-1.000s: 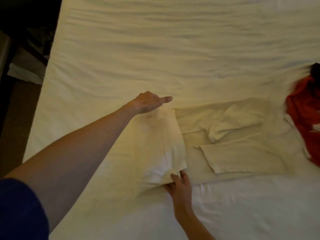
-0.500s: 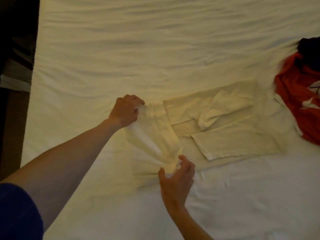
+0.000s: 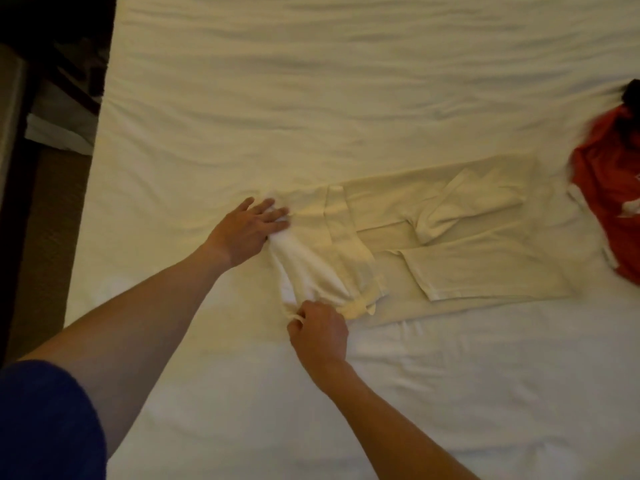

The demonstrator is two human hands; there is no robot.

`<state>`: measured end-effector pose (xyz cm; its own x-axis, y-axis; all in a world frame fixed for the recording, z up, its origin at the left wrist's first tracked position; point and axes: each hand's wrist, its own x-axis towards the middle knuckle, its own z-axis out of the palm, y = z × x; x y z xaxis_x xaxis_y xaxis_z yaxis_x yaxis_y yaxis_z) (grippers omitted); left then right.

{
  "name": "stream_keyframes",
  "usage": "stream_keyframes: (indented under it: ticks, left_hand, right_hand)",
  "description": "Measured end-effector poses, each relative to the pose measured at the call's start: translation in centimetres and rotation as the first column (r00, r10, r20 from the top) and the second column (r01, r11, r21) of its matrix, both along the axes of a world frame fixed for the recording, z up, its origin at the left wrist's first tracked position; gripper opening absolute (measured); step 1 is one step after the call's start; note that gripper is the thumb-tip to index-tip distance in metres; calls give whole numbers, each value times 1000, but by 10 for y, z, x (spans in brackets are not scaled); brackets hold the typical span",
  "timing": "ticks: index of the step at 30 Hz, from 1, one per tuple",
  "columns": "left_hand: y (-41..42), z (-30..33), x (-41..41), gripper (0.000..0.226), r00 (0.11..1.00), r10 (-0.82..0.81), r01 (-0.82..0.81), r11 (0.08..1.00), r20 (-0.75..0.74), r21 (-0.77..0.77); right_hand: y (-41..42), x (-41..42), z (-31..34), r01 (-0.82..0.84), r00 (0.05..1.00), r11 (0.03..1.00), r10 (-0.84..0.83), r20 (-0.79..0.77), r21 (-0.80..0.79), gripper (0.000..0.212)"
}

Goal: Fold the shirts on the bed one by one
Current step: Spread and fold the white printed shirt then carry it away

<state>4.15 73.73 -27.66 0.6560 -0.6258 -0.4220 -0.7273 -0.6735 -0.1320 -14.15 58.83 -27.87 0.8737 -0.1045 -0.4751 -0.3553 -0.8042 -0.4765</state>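
Observation:
A cream shirt (image 3: 467, 261) lies partly folded across the middle of the white bed (image 3: 311, 98), its sleeves turned in over the body. Its left end is bunched and turned back on itself. My left hand (image 3: 247, 225) lies at the far corner of that end with its fingers stretched out, the cloth under its fingers and palm. My right hand (image 3: 318, 332) pinches the near corner of the same end with curled fingers. A red shirt (image 3: 609, 199) lies crumpled at the right edge, next to something dark (image 3: 632, 95).
The bed's left edge (image 3: 93, 188) runs down the frame, with dark floor and furniture (image 3: 41, 98) beyond it. Wrinkled white sheet stretches behind the shirt and in front of it.
The left hand has gone from a fist round the far corner to flat, outstretched fingers. The shirt's left end has been pulled back leftward and the right hand has shifted left with the near corner.

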Motion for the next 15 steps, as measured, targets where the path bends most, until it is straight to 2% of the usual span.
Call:
stream_keyframes:
  ticks: [3,5,8,10,12,15]
  left_hand:
    - [16,25,-13,49,999,-4,6,999,-46,41]
    - [20,48,-25,38,992,62,-41,982,-112,183]
    - [14,84,-34,13,947,216,-92,892,-237,443]
    - [2,107,-25,25,896,326,-116,827,-301,551]
    - [-21,126,-4,33,858,394,-189,838,-329,511]
    - [-80,137,26,37,822,424,-346,902,-381,258]
  right_hand:
    - [-8,-13,18,120,985,973,-92,-146,196,12]
    - [-10,-24,32,170,951,909,-51,-304,380,12]
    - [-8,-41,59,365,831,641,104,-547,675,15]
    - [-15,-49,73,443,798,511,150,-584,737,26]
    - [-36,-49,85,503,811,425,70,-581,753,26]
    - [-96,-38,90,619,786,310,-267,-558,722,12]
